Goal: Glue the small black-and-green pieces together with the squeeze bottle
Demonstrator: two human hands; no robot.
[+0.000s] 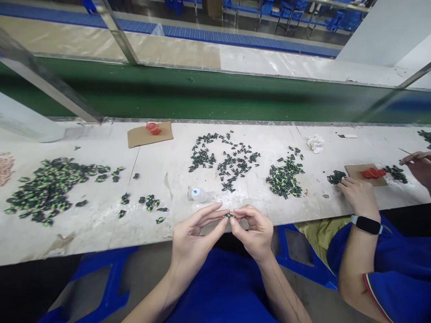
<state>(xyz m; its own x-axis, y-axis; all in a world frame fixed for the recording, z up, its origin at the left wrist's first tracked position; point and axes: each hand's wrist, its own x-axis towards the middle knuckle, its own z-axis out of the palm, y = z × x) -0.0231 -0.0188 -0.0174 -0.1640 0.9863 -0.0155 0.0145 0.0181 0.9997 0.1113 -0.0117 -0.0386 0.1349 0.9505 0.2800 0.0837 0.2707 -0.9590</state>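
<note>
Between the fingertips of both hands is a small dark green and black part (pixel 229 216) with bright green marks. My left hand (pixel 200 229) pinches its left side, and my right hand (pixel 252 229) pinches its right side, just above the table's front edge. Just beyond my left hand lies a small translucent bottle (pixel 199 194) with a blue tip. Farther out is a loose spread of small dark pieces (pixel 235 163). A pile of green-and-black parts (pixel 285 177) lies to the right of them. The held part's finer shape is hidden by my fingers.
A large heap of green-and-black parts (pixel 50 188) covers the left of the white table (pixel 101 233). A red cup (pixel 152 128) stands on cardboard (pixel 134 138). On the right, a co-worker's hand (pixel 358 195) is beside dark pieces (pixel 336 177). Crumpled tissue (pixel 315 143) lies near the back.
</note>
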